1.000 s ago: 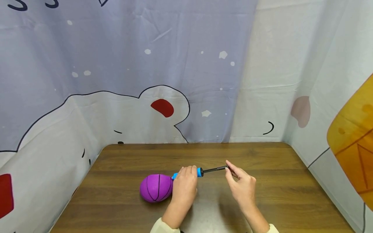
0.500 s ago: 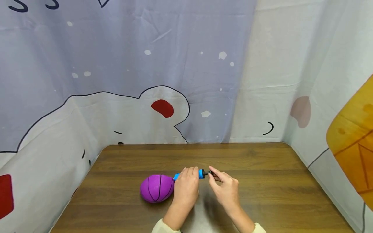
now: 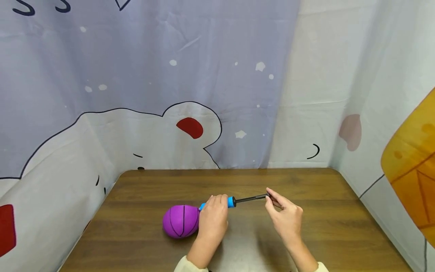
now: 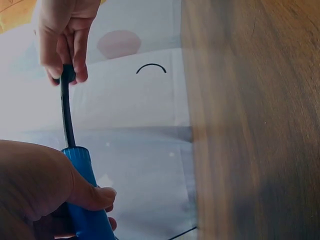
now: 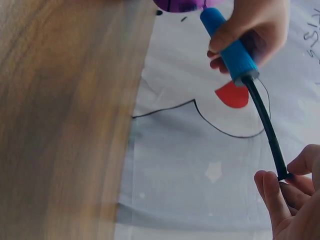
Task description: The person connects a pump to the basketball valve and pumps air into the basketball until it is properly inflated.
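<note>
Two hands (image 3: 214, 218) (image 3: 288, 218) hold pump (image 5: 236, 59); curtain lettering (image 3: 24, 9) cropped.

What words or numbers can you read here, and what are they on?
"SS", perhaps: black strokes on the cloth, cut off by the head view's top edge.
Sideways letters on the cloth, right wrist view's edge: too cut off to read surely.
No writing shows on the purple ball or blue pump.

Black letters (image 3: 24, 14) on the cloth (image 3: 217, 75) are showing, only partly readable.
High above the table's (image 3: 340, 234) far left corner, two are looking like S, the head view cutting off their tops; well apart from the table, at the right wrist view's edge, sideways lettering (image 5: 310, 36) is including an apparent S, the whole word being unclear.
</note>
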`<state>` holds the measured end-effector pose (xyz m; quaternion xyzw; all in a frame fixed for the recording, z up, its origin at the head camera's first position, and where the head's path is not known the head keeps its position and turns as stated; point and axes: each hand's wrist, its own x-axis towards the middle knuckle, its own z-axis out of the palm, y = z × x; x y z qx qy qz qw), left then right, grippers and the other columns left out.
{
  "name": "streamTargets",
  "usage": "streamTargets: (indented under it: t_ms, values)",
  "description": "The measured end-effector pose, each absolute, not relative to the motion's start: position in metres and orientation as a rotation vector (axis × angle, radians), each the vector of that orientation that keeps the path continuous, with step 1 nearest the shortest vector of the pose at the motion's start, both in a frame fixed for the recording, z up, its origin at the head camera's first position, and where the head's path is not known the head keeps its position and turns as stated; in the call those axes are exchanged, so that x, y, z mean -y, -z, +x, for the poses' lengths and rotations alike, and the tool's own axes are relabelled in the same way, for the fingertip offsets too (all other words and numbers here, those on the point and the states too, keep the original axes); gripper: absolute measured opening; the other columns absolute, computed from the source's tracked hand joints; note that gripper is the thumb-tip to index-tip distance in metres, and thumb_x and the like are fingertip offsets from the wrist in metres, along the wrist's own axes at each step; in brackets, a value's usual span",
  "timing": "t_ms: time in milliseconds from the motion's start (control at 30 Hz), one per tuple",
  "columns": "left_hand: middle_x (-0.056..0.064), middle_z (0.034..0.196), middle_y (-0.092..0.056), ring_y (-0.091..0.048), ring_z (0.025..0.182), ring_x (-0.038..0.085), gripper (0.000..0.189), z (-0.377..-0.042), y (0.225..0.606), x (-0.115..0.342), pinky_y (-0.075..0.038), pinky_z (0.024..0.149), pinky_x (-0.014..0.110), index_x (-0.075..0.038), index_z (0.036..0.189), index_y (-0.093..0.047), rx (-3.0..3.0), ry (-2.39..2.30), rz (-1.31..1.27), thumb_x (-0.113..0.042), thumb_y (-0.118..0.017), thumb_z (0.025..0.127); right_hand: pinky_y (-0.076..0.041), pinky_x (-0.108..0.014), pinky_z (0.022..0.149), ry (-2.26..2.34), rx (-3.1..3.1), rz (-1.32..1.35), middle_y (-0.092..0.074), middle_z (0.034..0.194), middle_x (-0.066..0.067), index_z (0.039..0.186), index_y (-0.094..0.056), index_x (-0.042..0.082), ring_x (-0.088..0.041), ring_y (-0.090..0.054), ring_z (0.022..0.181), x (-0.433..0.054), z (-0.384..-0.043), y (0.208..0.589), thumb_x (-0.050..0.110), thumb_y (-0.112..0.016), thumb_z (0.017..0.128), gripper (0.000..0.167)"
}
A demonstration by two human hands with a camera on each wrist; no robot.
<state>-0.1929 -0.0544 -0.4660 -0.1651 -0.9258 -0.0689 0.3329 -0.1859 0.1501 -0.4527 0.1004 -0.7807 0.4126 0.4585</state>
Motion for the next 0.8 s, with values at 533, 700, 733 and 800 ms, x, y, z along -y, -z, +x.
streamTargets:
  t_ms: [533,700,733,800]
  values:
    - [0.007,0.09,-0.071,-0.068,0.089,0.022,0.05,-0.194,0.467,0.052,-0.058,0.096,0.036,-0.004,0.099,-0.066,2.4,0.105,-0.427,0.001,-0.089,0.055,-0.055,-0.01,0.058,-0.984,1.975,0.247,-0.079,0.092,-0.004,0.105,-0.08,0.008,-0.015,-0.076,0.071,-0.134,-0.185,0.46,-0.005,-0.078,0.078,0.03]
    - [0.006,0.089,-0.07,-0.068,0.088,0.021,0.05,-0.193,0.469,0.048,-0.057,0.096,0.035,-0.004,0.099,-0.066,2.406,0.058,-0.437,-0.004,-0.091,0.055,-0.059,-0.015,0.063,-1.031,1.981,0.297,-0.078,0.091,-0.007,0.104,-0.08,0.005,-0.014,-0.075,0.068,-0.114,-0.184,0.469,-0.006,-0.08,0.076,0.03]
    - [0.006,0.088,-0.069,-0.068,0.088,0.021,0.05,-0.193,0.47,0.047,-0.057,0.096,0.035,-0.004,0.099,-0.066,2.408,0.05,-0.439,-0.005,-0.091,0.055,-0.059,-0.016,0.062,-1.051,1.982,0.315,-0.078,0.09,-0.007,0.104,-0.08,0.004,-0.014,-0.075,0.068,-0.111,-0.183,0.471,-0.007,-0.08,0.076,0.03]
    - [0.006,0.088,-0.069,-0.068,0.088,0.02,0.051,-0.193,0.471,0.046,-0.057,0.097,0.035,-0.004,0.098,-0.066,2.407,0.045,-0.447,-0.007,-0.092,0.055,-0.059,-0.016,0.063,-1.098,1.987,0.347,-0.078,0.091,-0.009,0.104,-0.079,0.002,-0.015,-0.075,0.068,-0.105,-0.183,0.474,-0.008,-0.079,0.076,0.03]
